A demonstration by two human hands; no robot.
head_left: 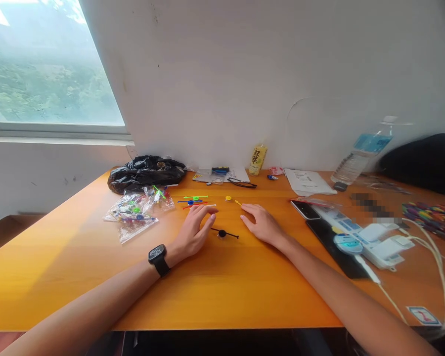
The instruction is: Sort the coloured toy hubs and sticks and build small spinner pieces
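Clear plastic bags [128,232] hold multicoloured plastic pieces [136,209] on the orange wooden surface [207,296], against a grey-white wall [226,74]. The left hand [195,228], loosely curled, grips nothing visible beside a black round-hubbed plastic stick [221,233]; the half-open right hand [262,223] meets a yellow plastic stick [238,202], grip unclear.

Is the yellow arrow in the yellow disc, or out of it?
Out: orange tabletop shows between the yellow disc and the yellow arrow beside the right hand.
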